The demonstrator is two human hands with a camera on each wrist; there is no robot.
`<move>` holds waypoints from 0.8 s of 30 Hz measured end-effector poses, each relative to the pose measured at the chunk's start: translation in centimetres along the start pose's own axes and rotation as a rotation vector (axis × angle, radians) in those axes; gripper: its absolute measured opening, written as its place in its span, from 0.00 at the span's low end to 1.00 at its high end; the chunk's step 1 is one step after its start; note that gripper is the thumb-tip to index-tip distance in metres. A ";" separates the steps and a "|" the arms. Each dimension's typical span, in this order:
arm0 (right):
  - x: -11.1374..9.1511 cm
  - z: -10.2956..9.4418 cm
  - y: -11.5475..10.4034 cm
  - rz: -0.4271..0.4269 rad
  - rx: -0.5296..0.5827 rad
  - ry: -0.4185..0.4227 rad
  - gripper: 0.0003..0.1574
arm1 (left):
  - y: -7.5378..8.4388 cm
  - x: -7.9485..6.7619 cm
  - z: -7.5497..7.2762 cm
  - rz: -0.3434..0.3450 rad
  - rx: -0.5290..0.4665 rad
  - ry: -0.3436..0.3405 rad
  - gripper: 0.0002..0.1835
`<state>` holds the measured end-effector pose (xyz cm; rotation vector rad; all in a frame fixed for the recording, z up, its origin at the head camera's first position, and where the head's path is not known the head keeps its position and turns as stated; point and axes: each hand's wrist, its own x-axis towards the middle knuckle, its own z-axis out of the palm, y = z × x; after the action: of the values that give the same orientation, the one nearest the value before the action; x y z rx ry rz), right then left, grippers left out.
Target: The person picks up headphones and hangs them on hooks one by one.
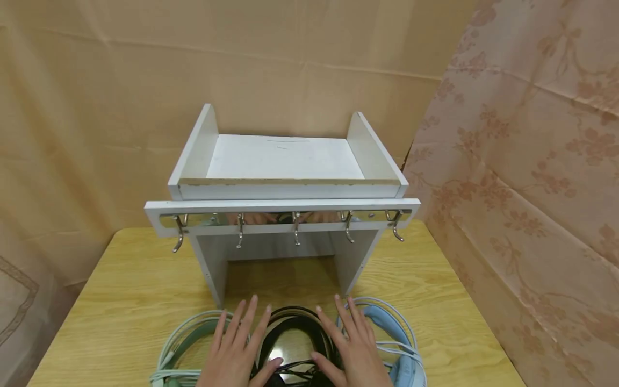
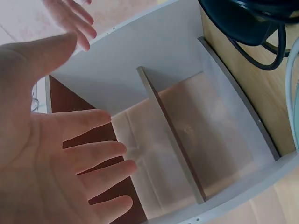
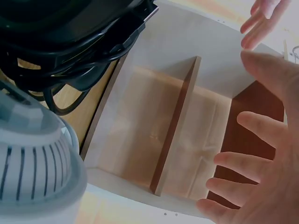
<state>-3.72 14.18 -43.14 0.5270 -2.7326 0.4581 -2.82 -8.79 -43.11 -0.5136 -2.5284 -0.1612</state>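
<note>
Both hands are spread with straight fingers, palms down, and grip nothing. The left hand (image 1: 237, 346) is between green headphones (image 1: 191, 336) and black headphones (image 1: 276, 330); the right hand (image 1: 355, 346) is between the black pair and light-blue headphones (image 1: 382, 318). In the head view the hands partly cover all three pairs, and whether they touch them I cannot tell. Behind stands a white shelf unit (image 1: 290, 192) with a front rail carrying several metal hooks (image 1: 296, 228). Beyond the left fingers (image 2: 100, 151) and right fingers (image 3: 243, 163), the wrist views show the unit's underside.
The shelf unit has raised side panels (image 1: 374, 145) above and legs (image 1: 355, 258) on a wooden table (image 1: 106, 317). Cables lie bundled on the headphones, including a black cable (image 3: 60, 88). A tan cloth (image 1: 290, 64) hangs behind, and a flowered cloth (image 1: 532, 161) at right.
</note>
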 end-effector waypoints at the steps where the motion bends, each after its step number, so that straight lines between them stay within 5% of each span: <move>1: 0.0 -0.1 0.0 0.000 0.012 0.008 0.44 | 0.0 0.1 -0.1 0.002 0.001 -0.005 0.40; 15: 0.3 -0.4 0.0 -0.007 0.073 0.099 0.40 | -0.8 2.3 -2.9 0.007 -0.099 -0.062 0.33; 24: 0.3 -0.4 0.1 -0.037 0.044 0.134 0.39 | -0.9 3.4 -3.8 0.046 -0.094 0.061 0.34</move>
<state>-3.90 14.34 -42.69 0.5366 -2.5857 0.5257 -3.90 -9.33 -38.10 -0.5940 -2.4559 -0.2760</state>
